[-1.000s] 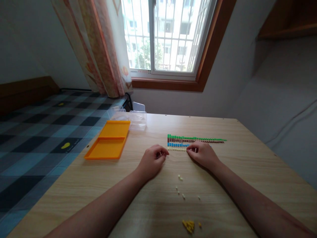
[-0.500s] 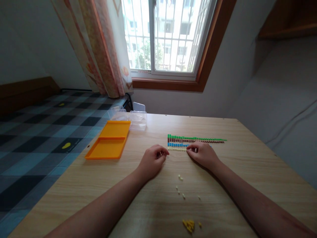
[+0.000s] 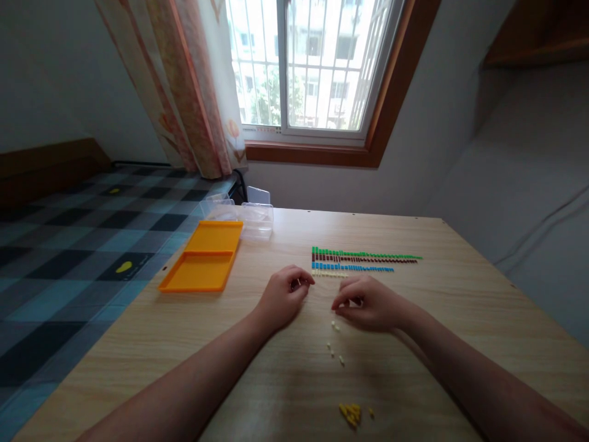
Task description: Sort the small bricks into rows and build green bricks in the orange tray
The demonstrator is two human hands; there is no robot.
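Observation:
My left hand (image 3: 286,296) rests on the table beside the left end of a row of cream pieces (image 3: 324,274), its fingers curled toward the thumb. Whatever it may hold is hidden. Below the right end of that row, my right hand (image 3: 368,301) has its thumb and fingertips together; I cannot make out anything between them. Just under those fingertips lie several loose cream pieces (image 3: 341,360). Blue (image 3: 354,267), brown (image 3: 368,259) and green (image 3: 363,253) rows of small pieces run parallel above the cream row.
A heap of small yellow pieces (image 3: 351,414) lies near the front edge, with one yellow piece (image 3: 371,412) beside it. An opened orange case (image 3: 197,271) and clear plastic boxes (image 3: 256,221) stand at the left. Beyond the table's left edge is a bed (image 3: 92,245).
My right hand has moved from the cream row toward me and slightly left, uncovering the blue row's end. A loose cream piece at the right no longer shows. My left hand stays put.

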